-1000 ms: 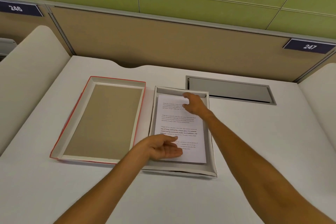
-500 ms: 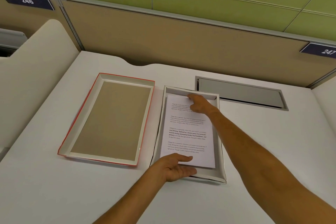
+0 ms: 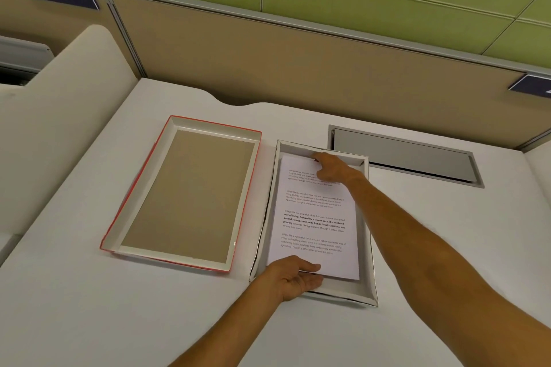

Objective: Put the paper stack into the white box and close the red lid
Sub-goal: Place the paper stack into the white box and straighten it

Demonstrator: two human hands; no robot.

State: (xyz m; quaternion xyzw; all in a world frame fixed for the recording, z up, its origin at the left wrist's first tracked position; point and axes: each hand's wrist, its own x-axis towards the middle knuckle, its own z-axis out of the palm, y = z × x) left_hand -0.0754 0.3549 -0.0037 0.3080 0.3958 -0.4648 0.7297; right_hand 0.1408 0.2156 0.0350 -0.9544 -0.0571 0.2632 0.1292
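A printed paper stack (image 3: 316, 217) lies inside the shallow white box (image 3: 366, 247) on the desk. My left hand (image 3: 293, 275) grips the stack's near left corner, thumb on top and fingers beneath. My right hand (image 3: 331, 167) presses its fingertips on the stack's far edge, by the box's far wall. The red lid (image 3: 182, 194) lies upside down to the left of the box, brown inside facing up, touching neither hand.
A grey cable hatch (image 3: 405, 155) is set into the white desk (image 3: 89, 292) behind the box on the right. A tan partition (image 3: 298, 62) closes the back. A cream divider (image 3: 59, 116) rises along the left.
My left hand slid from the middle of the sheet down to the stack's near left corner and took hold of it. My right hand stayed at the far edge.
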